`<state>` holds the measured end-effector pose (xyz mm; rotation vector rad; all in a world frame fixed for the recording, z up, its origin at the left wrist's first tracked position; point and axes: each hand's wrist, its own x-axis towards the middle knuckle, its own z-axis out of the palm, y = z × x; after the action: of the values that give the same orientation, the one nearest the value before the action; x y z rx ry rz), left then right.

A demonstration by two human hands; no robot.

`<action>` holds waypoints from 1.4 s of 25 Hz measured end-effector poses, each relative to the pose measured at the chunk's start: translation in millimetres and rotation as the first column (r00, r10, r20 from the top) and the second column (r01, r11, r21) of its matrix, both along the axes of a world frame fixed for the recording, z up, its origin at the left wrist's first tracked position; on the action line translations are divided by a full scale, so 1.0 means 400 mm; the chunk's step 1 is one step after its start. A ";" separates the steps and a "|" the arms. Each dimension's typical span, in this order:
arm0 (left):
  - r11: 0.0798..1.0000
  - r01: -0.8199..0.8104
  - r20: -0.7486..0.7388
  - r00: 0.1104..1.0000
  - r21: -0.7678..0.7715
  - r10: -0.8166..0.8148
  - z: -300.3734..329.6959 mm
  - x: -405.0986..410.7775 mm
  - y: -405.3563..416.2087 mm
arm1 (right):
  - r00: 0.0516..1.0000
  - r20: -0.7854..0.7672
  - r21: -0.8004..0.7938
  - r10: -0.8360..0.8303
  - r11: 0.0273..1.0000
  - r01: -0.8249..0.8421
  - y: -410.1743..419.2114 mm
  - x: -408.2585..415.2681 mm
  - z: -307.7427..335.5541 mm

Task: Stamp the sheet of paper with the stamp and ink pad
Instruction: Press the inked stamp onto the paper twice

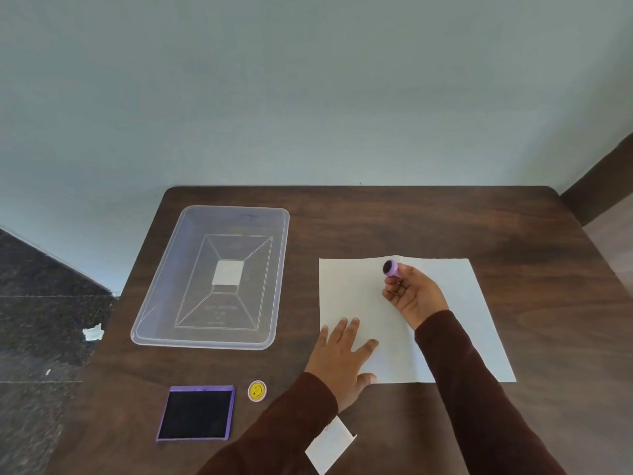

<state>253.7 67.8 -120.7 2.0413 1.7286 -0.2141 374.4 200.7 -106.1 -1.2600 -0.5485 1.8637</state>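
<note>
Right hand [412, 296] raised over the sheet of paper [455, 303] on the counter [376, 221], palm turned up, fingers [394, 286] pinching the purple stamp [391, 268] — inked face tilted toward the camera. Left hand [342, 354] flat, fingers spread, pressing the sheet's near-left corner. Ink pad [197, 414] open at near left — well apart.

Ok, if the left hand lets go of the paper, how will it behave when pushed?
The paper looks thin and floppy; its far edge already humps at a crease. It would probably slide on the smooth table, so the left hand pinning its corner likely helps.
</note>
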 end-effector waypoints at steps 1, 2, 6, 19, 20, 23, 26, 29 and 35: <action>1.000 -0.002 0.006 1.000 0.002 0.002 -0.001 0.000 0.001 | 0.994 0.087 0.073 0.063 0.995 -0.069 0.007 -0.021 0.013; 1.000 -0.003 0.007 1.000 -0.002 0.003 -0.001 0.000 0.003 | 0.973 0.194 0.138 0.124 0.979 -0.152 0.013 -0.044 0.022; 1.000 -0.004 0.007 1.000 -0.020 0.004 0.000 0.002 0.005 | 0.731 0.658 0.249 0.179 0.865 -0.436 0.034 -0.125 0.011; 0.999 -0.002 0.043 0.999 -0.035 0.003 0.004 -0.002 0.009 | 0.300 0.953 0.266 -0.048 0.609 -0.747 0.037 -0.194 -0.008; 0.999 0.000 0.046 0.999 -0.039 0.001 0.006 -0.002 0.008 | 0.289 0.955 0.272 -0.069 0.595 -0.757 0.040 -0.197 -0.010; 0.998 0.012 0.043 0.999 -0.056 -0.010 0.010 -0.003 0.009 | 0.089 0.992 0.123 -0.094 0.471 -0.873 0.034 -0.199 -0.032; 0.997 0.025 0.036 0.999 -0.070 -0.022 0.010 -0.005 0.013 | -0.054 0.987 0.001 -0.149 0.347 -0.938 0.025 -0.205 -0.058; 0.996 0.030 0.029 0.999 -0.084 -0.028 0.017 -0.006 0.011 | 0.089 0.995 0.099 -0.043 0.457 -0.884 0.042 -0.203 -0.048; 0.997 0.024 0.051 0.999 -0.076 -0.020 0.025 -0.006 0.014 | 0.994 0.103 0.053 0.044 0.997 -0.050 0.051 -0.127 -0.028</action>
<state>251.1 73.3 -110.7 1.9943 1.6433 -0.2314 323.4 220.9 -117.2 -1.3210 -0.6856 1.8177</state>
